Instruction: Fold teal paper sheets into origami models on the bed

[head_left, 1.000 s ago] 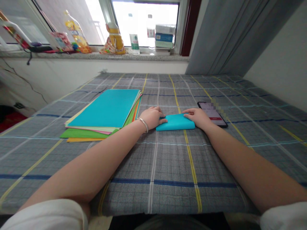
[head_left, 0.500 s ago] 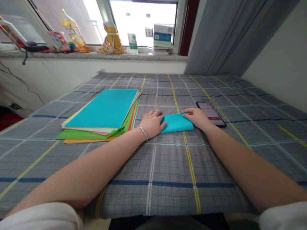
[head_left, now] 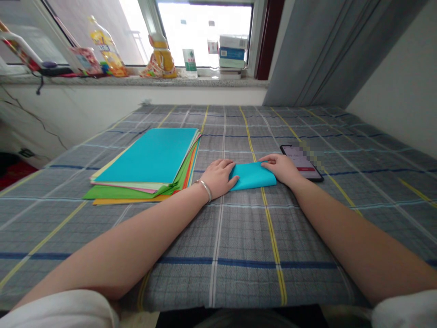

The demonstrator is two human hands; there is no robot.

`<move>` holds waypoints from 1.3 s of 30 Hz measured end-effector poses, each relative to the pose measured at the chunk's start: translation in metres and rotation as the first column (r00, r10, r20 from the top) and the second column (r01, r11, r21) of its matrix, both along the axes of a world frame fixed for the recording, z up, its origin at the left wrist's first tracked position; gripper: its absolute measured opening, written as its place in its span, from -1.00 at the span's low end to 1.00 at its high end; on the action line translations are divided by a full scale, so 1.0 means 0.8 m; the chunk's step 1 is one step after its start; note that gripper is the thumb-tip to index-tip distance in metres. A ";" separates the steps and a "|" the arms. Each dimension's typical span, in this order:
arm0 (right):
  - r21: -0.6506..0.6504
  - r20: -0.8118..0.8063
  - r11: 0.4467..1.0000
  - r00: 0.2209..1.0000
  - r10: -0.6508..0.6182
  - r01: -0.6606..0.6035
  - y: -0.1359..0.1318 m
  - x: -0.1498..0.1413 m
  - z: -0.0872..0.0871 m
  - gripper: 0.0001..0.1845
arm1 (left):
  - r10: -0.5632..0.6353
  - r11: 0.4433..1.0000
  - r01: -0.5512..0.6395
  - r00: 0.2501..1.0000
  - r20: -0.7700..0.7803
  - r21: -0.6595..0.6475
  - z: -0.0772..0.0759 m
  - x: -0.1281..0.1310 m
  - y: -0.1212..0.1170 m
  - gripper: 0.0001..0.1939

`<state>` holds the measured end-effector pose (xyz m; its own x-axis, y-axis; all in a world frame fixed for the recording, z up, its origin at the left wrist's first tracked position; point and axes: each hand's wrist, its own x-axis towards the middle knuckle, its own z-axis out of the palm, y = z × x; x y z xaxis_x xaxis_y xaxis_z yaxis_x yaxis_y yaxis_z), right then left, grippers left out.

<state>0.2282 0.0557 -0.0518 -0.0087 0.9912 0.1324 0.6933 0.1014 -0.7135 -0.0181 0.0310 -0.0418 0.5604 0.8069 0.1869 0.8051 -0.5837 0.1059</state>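
A folded piece of turquoise paper [head_left: 253, 175] lies on the grey plaid cloth [head_left: 239, 228] in the middle. My left hand [head_left: 218, 176], with a silver bracelet at the wrist, lies flat on the paper's left end, fingers stretched out and pressing it down. My right hand [head_left: 282, 167] rests on the paper's right end, fingers lying flat along its far edge. Neither hand grips anything.
A stack of coloured paper sheets [head_left: 146, 161], turquoise on top, lies left of my hands. A phone [head_left: 302, 163] with a lit screen lies just right of my right hand. Bottles and boxes stand on the windowsill [head_left: 136, 81] behind. A grey curtain hangs at the right.
My left hand has slid further onto the folded paper's left end, covering more of it. The right hand has stayed in place.
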 end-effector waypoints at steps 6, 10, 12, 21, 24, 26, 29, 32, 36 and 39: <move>0.006 -0.015 1.000 1.000 -0.006 0.006 -0.002 -0.001 0.001 -0.82 | 0.214 0.976 -0.216 0.975 0.058 0.026 0.000 0.001 0.003 -0.40; 0.019 -0.030 1.000 1.000 -0.006 0.007 -0.002 0.000 -0.001 -0.82 | 0.263 0.965 -0.263 0.958 0.112 -0.016 -0.002 -0.005 0.011 -0.49; 0.029 -0.038 1.000 0.999 0.002 -0.001 -0.002 0.000 -0.002 -0.82 | 0.256 0.967 -0.255 0.957 0.136 -0.025 -0.004 -0.008 0.014 -0.52; 0.026 -0.032 1.000 0.999 -0.010 0.011 -0.004 0.000 -0.001 -0.80 | 0.259 0.965 -0.261 0.960 0.107 0.008 -0.004 -0.006 0.015 -0.52; 0.039 -0.020 0.999 1.000 -0.012 0.013 -0.004 0.000 -0.002 -0.80 | 0.265 0.964 -0.267 0.961 0.074 0.015 -0.001 -0.004 0.012 -0.51; 0.043 -0.015 0.999 1.000 -0.008 0.009 -0.004 0.000 -0.003 -0.81 | 0.238 0.970 -0.241 0.968 0.080 0.029 0.000 -0.003 0.012 -0.51; 0.045 -0.014 0.999 1.000 -0.002 0.003 -0.003 0.001 -0.004 -0.80 | 0.075 0.996 -0.079 0.992 0.102 0.034 0.001 -0.002 0.015 -0.56; 0.044 -0.015 0.999 1.000 0.002 -0.001 -0.002 0.001 -0.004 -0.80 | -0.078 0.993 0.084 0.995 0.065 -0.088 0.002 -0.001 0.021 -0.58; 0.028 -0.016 1.000 1.000 -0.007 0.007 -0.001 0.000 -0.003 -0.80 | -0.108 0.972 0.111 0.994 0.027 -0.207 0.006 -0.001 0.021 -0.55; 0.017 -0.018 1.000 1.000 -0.003 0.003 -0.001 -0.001 -0.001 -0.80 | -0.135 0.971 0.127 0.990 -0.030 -0.202 0.008 -0.001 0.015 -0.46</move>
